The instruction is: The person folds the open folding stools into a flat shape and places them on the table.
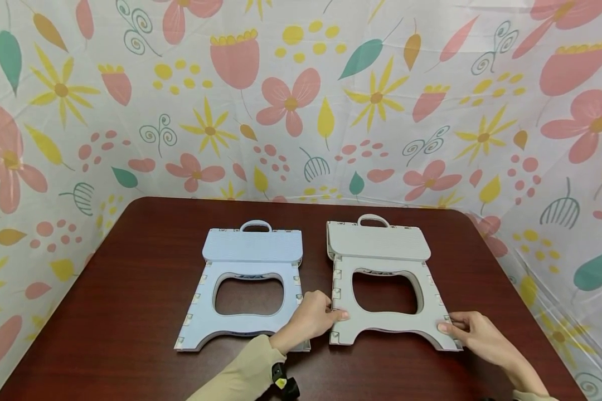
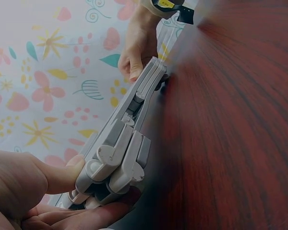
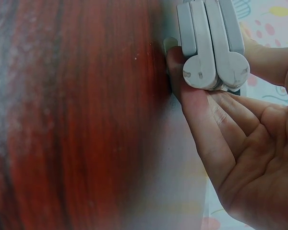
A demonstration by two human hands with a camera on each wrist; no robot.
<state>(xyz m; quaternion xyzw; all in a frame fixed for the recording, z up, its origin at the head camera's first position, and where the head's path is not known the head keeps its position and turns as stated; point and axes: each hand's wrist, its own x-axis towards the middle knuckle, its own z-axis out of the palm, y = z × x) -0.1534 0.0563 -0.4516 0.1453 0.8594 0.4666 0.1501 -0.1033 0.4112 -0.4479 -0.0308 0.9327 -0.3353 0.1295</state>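
A pale grey folding step stool lies folded flat on the right part of the table, its carry handle toward the back. My left hand pinches the near end of its left edge, thumb on top and fingers underneath. At the opposite edge, my right hand holds the stool the same way. The stool's stacked hinged layers show between thumb and fingers in the left wrist view. In the right wrist view, the other edge sits in the fingers. A light blue folded step stool lies just left of my left hand.
The dark red-brown wooden table has rounded back corners. Behind and beside it hangs a white curtain printed with flowers and leaves. A narrow gap separates the two stools.
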